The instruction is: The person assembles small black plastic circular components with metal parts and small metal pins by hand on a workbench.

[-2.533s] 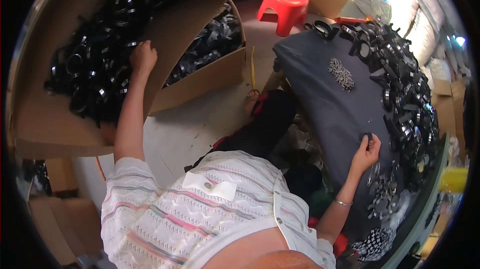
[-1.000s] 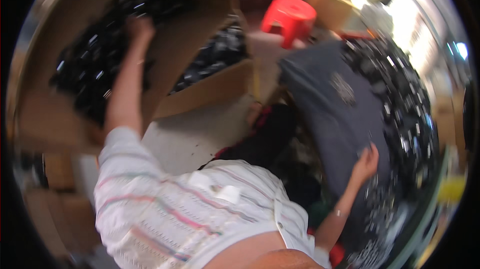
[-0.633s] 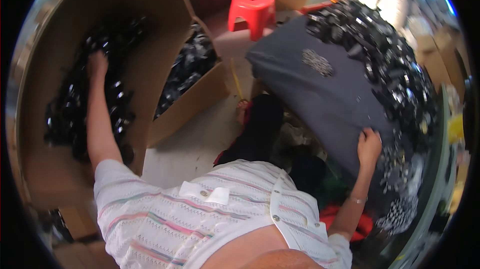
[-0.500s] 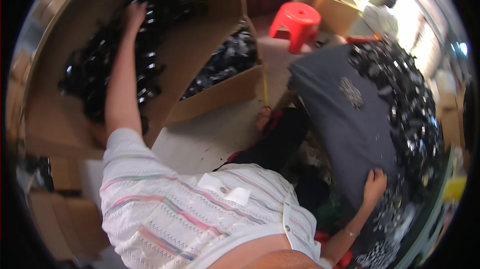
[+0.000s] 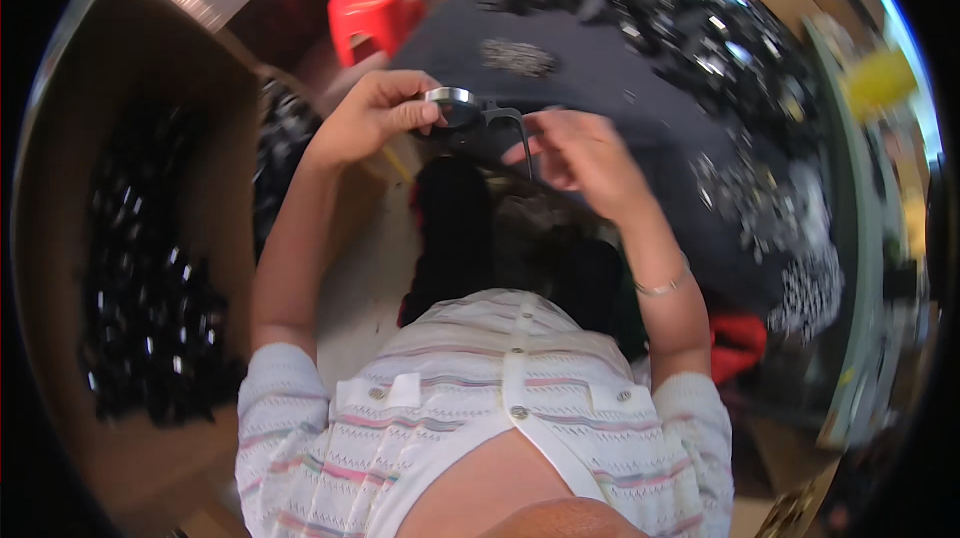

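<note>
Left hand (image 5: 372,118) pinching round silver-rimmed black part (image 5: 455,108) above dark grey work cloth (image 5: 600,88), steadying it; right hand (image 5: 575,150), fingers loosely curled, touching its thin black arm (image 5: 518,128).

The black part (image 5: 470,123) pinched in the left hand (image 5: 375,118) is partly covered by its fingers, so its full shape cannot be told. The right hand (image 5: 580,153) is smeared by motion; whether it touches the part is unclear. The heap of black pieces (image 5: 700,18) on the desk (image 5: 600,88) is blurred. The cardboard box (image 5: 70,198) runs off the picture's rim.
</note>
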`<state>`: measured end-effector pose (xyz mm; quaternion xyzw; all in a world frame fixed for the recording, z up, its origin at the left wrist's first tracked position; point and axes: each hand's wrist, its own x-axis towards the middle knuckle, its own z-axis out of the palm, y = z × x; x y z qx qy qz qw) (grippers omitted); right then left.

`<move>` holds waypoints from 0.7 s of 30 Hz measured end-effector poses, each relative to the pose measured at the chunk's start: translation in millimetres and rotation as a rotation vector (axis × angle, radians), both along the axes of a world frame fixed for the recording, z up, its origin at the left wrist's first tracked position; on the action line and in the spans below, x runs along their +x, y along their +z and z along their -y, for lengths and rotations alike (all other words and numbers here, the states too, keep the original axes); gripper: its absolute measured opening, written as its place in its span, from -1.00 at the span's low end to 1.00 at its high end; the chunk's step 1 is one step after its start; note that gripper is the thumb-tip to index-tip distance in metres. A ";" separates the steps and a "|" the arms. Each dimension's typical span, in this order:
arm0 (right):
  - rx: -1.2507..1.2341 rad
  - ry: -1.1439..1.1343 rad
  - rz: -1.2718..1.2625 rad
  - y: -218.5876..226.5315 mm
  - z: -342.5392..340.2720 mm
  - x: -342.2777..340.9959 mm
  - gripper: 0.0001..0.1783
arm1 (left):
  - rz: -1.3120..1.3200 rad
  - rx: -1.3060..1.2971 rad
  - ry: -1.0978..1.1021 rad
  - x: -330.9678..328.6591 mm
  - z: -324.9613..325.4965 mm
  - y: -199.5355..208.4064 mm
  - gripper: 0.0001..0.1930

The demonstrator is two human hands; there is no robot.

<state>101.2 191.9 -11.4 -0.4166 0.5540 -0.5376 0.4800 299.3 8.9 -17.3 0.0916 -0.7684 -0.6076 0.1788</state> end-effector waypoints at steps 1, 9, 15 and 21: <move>0.087 0.081 0.153 -5.7 -2.2 -2.7 -0.69 | -0.038 -0.059 -0.034 -18.5 -6.7 -5.1 -0.86; -0.338 -0.469 -0.007 -55.1 -31.2 -35.1 -0.89 | -0.134 0.081 0.319 -116.9 -63.9 -59.2 -0.55; -0.087 -0.423 -0.304 -89.1 -29.8 -45.4 -0.89 | -0.130 0.035 0.168 -168.9 -90.7 -85.7 -0.54; -0.203 -0.796 -1.164 -57.1 -91.0 -126.1 -0.88 | -0.108 0.195 0.177 -164.0 -97.8 -83.4 -0.55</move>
